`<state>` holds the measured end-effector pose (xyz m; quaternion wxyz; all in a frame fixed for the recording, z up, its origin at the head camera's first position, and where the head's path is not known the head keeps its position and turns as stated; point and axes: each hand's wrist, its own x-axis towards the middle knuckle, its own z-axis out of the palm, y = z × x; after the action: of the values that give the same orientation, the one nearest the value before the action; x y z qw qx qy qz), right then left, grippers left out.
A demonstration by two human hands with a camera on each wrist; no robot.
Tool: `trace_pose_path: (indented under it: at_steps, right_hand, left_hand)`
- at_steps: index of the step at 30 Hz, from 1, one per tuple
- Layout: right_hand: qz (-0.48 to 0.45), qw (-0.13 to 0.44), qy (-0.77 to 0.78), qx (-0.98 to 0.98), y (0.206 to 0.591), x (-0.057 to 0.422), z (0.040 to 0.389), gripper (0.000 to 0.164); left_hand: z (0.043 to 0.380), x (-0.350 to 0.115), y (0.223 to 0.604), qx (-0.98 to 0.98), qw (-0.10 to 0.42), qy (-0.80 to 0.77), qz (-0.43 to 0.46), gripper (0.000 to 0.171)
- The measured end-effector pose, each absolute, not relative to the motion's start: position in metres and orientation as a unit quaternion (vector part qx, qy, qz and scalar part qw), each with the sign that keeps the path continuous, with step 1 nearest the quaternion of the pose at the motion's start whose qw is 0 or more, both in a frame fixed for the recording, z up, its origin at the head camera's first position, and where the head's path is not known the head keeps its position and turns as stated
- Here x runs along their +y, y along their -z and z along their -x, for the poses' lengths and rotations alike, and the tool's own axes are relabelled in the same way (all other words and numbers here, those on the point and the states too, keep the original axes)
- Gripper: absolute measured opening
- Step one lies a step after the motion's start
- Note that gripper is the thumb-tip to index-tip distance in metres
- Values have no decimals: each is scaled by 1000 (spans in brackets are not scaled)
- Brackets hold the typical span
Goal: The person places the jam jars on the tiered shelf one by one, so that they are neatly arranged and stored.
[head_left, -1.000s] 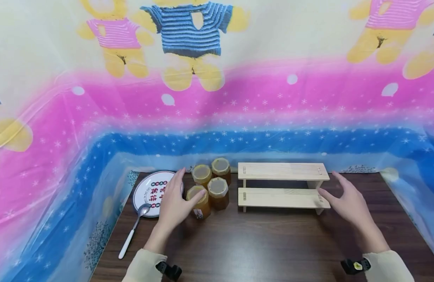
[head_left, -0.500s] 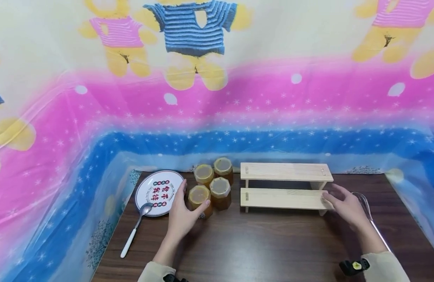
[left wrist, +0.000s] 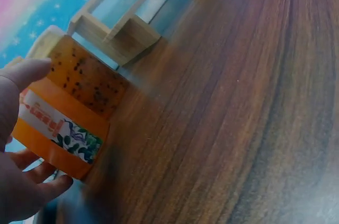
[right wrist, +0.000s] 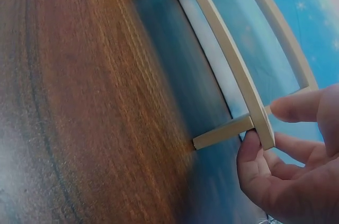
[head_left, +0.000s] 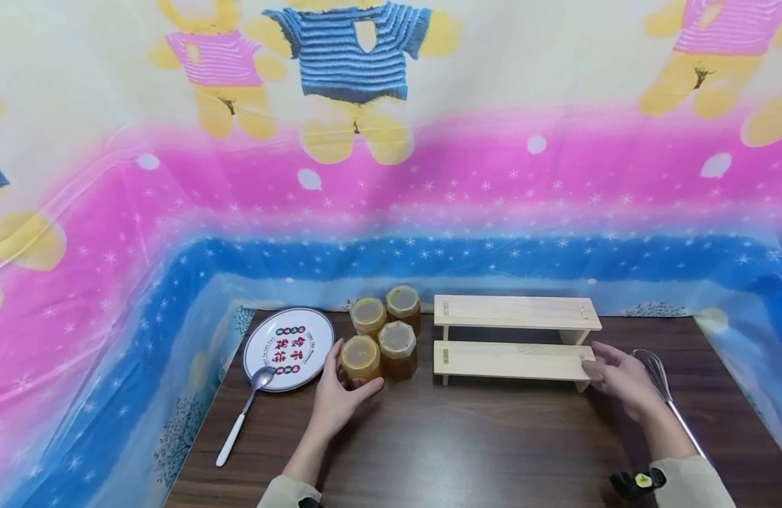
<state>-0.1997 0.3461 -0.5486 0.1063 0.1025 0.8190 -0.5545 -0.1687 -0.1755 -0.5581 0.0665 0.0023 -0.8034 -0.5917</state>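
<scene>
My left hand (head_left: pixel 336 406) is around the front-left jar (head_left: pixel 360 356) of a cluster, thumb on its right side and fingers on its left. In the left wrist view this jar (left wrist: pixel 50 144) is orange with a white, leafy label. Beside it stands another jar (left wrist: pixel 87 75) with dark seeds in amber contents. On the right, my right hand (head_left: pixel 622 377) grips the end of the lower plank of a two-tier wooden rack (head_left: pixel 511 360). Seen from the right wrist, the thumb (right wrist: pixel 296 107) lies above the plank (right wrist: pixel 228 49) and curled fingers (right wrist: pixel 251 155) are under it.
A white plate (head_left: pixel 259 349) with red lettering lies at the left, with the bowl of a white-handled spoon (head_left: pixel 238 423) on its rim. A wire whisk (head_left: pixel 663 388) lies right of the rack. Behind the brown table (head_left: pixel 460 444) hangs a patterned cloth (head_left: pixel 467 176).
My left hand has moved right from over the plate and lower around the front-left jar. My right hand has closed in on the rack's lower plank end, and the whisk has come into view.
</scene>
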Motion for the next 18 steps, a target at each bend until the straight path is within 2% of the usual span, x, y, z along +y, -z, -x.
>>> trace_pose_path:
  at_steps: [10, 18]
  right_hand:
    - [-104, 122, 576, 801, 554, 349, 196, 72]
    - [-112, 131, 622, 764, 558, 353, 196, 70]
  left_hand:
    - [171, -174, 564, -786, 75, 613, 11, 93]
    - [172, -173, 574, -776, 106, 622, -10, 83]
